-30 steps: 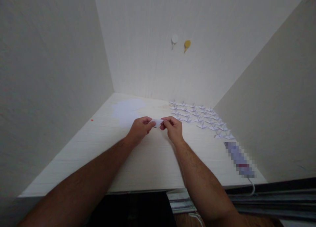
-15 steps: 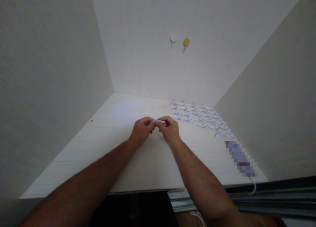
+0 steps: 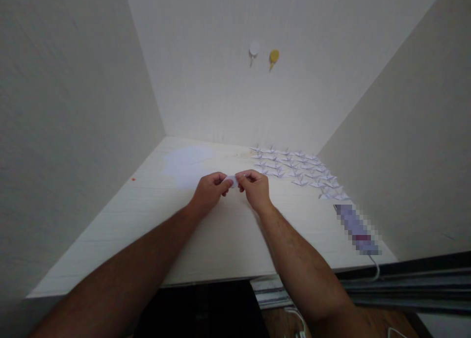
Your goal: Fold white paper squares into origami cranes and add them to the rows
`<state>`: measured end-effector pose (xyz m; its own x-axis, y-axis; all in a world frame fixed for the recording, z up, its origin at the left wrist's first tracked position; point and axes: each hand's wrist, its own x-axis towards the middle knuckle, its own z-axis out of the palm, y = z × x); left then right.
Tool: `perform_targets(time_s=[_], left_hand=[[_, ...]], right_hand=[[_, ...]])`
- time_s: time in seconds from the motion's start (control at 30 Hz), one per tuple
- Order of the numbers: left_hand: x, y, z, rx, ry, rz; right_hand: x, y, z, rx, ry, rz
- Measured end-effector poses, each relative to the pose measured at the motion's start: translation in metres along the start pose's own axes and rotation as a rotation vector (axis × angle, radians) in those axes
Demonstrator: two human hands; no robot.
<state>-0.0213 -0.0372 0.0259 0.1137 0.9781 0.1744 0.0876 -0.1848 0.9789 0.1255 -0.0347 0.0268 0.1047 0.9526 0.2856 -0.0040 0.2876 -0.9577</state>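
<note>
A small piece of folded white paper [image 3: 232, 181] is pinched between my two hands over the middle of the table. My left hand [image 3: 211, 190] grips its left side, thumb on top. On the right side, my right hand [image 3: 255, 187] pinches it between thumb and fingers. My fingers cover much of the paper, so its full folded shape is hidden. Several folded white paper cranes [image 3: 300, 182] stand in rows to the right of my hands. Loose white paper sheets [image 3: 186, 161] lie flat behind and to the left of my left hand.
The white table [image 3: 136, 230] is boxed in by walls on three sides. A blurred-out rectangular object [image 3: 355, 230] with a white cable [image 3: 377, 269] lies near the right edge. A white hook [image 3: 253, 48] and a yellow hook [image 3: 274, 56] are on the back wall.
The paper has been turned, so a flat face now shows between my thumbs where a narrow, pointed form showed before. My hands stay close together; the view has shifted slightly.
</note>
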Motion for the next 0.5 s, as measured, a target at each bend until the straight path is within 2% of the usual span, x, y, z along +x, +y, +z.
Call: perform_targets(time_s=[0.27, 0.4, 0.5], left_hand=[[-0.0013, 0.0025, -0.0003, 0.007, -0.027, 0.003], [-0.0008, 0.0022, -0.0018, 0.012, 0.003, 0.013], [-0.0007, 0.0026, -0.0025, 0.028, 0.040, 0.013]], right_hand=[[0.0012, 0.0004, -0.0031, 0.020, -0.008, 0.026], [0.0038, 0.0020, -0.0065, 0.081, -0.026, 0.024], [0.0059, 0.0032, -0.0086, 0.149, 0.030, 0.030]])
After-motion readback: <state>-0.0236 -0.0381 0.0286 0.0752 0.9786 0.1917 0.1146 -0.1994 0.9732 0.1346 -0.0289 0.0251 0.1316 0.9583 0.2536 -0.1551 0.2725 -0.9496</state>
